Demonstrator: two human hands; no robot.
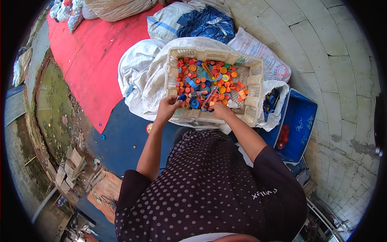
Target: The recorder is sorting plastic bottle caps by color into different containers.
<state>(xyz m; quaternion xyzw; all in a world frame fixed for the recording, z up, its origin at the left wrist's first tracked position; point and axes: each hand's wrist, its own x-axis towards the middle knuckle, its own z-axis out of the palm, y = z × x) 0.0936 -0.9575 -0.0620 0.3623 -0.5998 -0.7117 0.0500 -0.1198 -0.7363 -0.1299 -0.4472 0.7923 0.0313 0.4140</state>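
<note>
Plastic caps (222,89): loose pile in the crate, head view; mostly orange and red, some yellow and blue; heaped over much of the floor, thinner toward the far right corner and the right side.
Crate (254,76): cream, slatted walls, resting on a white cloth sack (139,76) that spreads out on its left.
Left hand (169,107): over the near left rim, thumb and fingers nearly together, their tips at a dark blue cap (182,97); whether it is gripped I cannot tell.
Right hand (221,110): over the near rim, fingers bent down among the caps; tips hidden, so I cannot tell how far open they are or what they hold.
In the way: a striped tube (198,93) lies over the caps between the hands; both hands cover parts of the near rim.
Beyond the crate: a blue-striped sack (163,22), a dark blue plastic bag (207,24) and a printed white sack (258,50).
Right side: an open white sack (276,119) with dark pieces inside, beside a blue tub (300,125) holding red pieces (283,135).
Ground: red mat (92,60), blue mat (113,125), paving (322,60).
Count: one crate, one tub, two hands; caps overlap too much to number.
</note>
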